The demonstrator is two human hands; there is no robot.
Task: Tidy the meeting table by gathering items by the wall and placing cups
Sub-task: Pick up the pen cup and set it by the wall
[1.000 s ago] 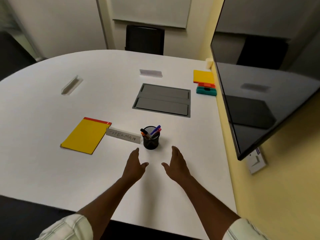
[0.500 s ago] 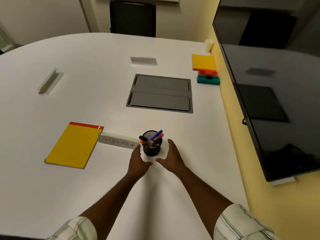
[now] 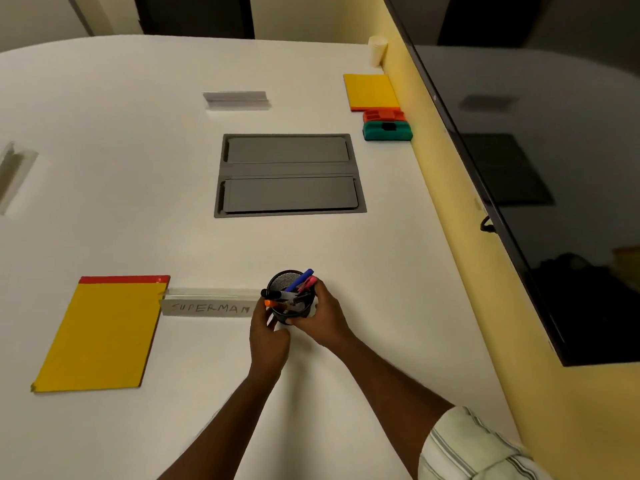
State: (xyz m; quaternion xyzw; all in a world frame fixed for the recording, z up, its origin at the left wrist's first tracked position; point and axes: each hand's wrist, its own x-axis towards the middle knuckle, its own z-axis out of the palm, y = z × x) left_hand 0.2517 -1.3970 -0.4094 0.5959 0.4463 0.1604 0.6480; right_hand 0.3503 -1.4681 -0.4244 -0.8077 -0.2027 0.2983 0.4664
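Note:
A black mesh pen cup (image 3: 290, 299) with several markers stands on the white table (image 3: 138, 202) near its front middle. My left hand (image 3: 268, 336) grips its left side and my right hand (image 3: 320, 315) wraps its right side. Just left of the cup lies a name card reading SUPERMAN (image 3: 209, 306), and beside that a yellow notepad with a red strip (image 3: 100, 332). By the yellow wall at the far right sit another yellow notepad (image 3: 372, 91), a red holder (image 3: 383, 115), a green holder (image 3: 387, 130) and a stack of white cups (image 3: 376, 50).
A grey cable hatch (image 3: 289, 174) is set into the table's middle. Blank name-card holders lie beyond it (image 3: 235, 98) and at the left edge (image 3: 12, 171). A dark wall screen (image 3: 540, 150) overhangs the table's right edge. A black chair stands at the far end.
Both hands moved forward from open beside the pen cup and closed around it. The view tilted down and closer to the table.

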